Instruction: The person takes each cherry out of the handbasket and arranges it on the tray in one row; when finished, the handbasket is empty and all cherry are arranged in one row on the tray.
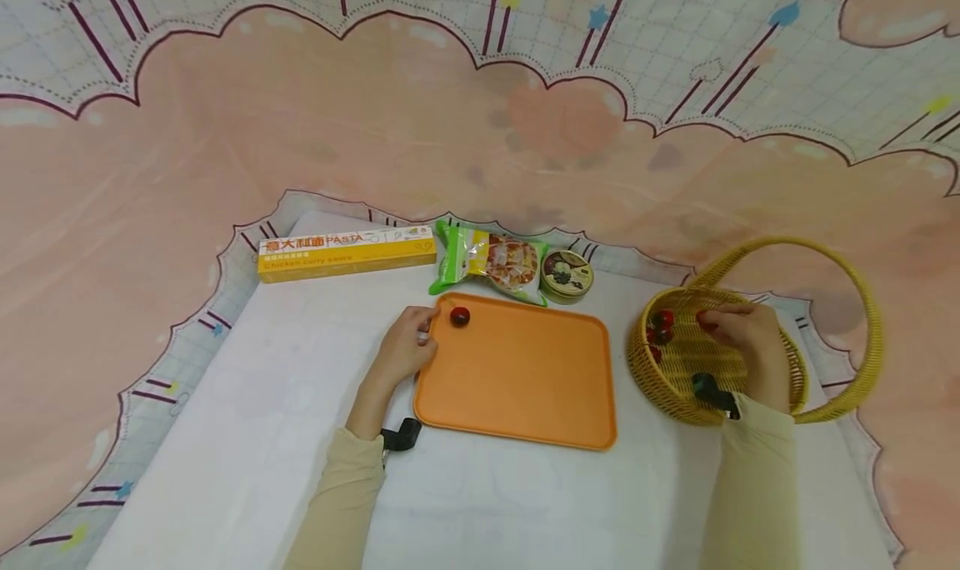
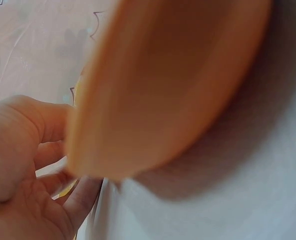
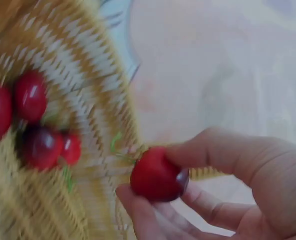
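My right hand (image 1: pixel 738 330) is inside a woven yellow basket (image 1: pixel 675 391) at the right and pinches a red cherry (image 3: pixel 155 176) between thumb and fingers. The right hand (image 3: pixel 157 167) holds it just above the basket wall (image 3: pixel 88 105). Several more cherries (image 3: pixel 30 97) lie in the basket (image 1: pixel 660 327). An orange tray (image 1: pixel 525 387) lies flat in the middle, with one cherry (image 1: pixel 460 316) near its far left corner. My left hand (image 1: pixel 408 343) rests beside that corner with loosely curled fingers (image 2: pixel 48 150) that hold nothing, close to the tray's edge (image 2: pixel 152 100).
Behind the tray lie a yellow pasta box (image 1: pixel 347 253), a green snack bag (image 1: pixel 491 263) and a round tin (image 1: pixel 566 274). A white sheet (image 1: pixel 285 403) covers the table; a pink patterned cloth (image 1: pixel 300 120) rises behind it. The basket's tall handle (image 1: pixel 862 303) arches to the right.
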Available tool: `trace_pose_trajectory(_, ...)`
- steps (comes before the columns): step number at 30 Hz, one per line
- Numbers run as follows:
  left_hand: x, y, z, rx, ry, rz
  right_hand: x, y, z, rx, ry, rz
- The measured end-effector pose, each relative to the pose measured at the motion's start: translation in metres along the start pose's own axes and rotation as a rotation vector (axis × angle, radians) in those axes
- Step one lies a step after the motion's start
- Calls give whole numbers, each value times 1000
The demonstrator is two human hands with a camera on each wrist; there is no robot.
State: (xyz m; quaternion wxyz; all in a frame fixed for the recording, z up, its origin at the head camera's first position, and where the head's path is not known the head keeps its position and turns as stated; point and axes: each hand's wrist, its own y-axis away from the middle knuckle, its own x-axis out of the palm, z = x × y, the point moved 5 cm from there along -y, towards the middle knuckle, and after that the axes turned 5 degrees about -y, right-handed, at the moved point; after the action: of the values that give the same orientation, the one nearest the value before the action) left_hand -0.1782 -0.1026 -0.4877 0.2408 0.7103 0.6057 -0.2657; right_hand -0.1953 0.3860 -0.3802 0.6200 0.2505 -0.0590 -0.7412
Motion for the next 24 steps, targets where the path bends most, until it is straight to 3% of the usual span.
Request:
trace_pose_trajectory(4, 2, -2, -1, 4, -10, 5, 11, 11, 3, -59, -281, 117)
trace_pose_trajectory(7, 2, -2, -1, 2, -5, -3, 24, 15, 8, -126, -321, 162)
trace_pose_trajectory(9, 1, -2, -3, 9, -1, -15, 35, 15, 12, -145, -302, 153)
trace_pose_trajectory(16, -3, 0, 0, 22, -4, -32, 100, 16, 34, -205, -20, 98)
trace_pose_trajectory(20, -2, -2, 0, 29, 8, -32, 147, 12, 34, -214, -9, 130)
trace_pose_trajectory(24, 1, -2, 0, 30, 20, -25, 198, 5, 20, -168, -11, 175)
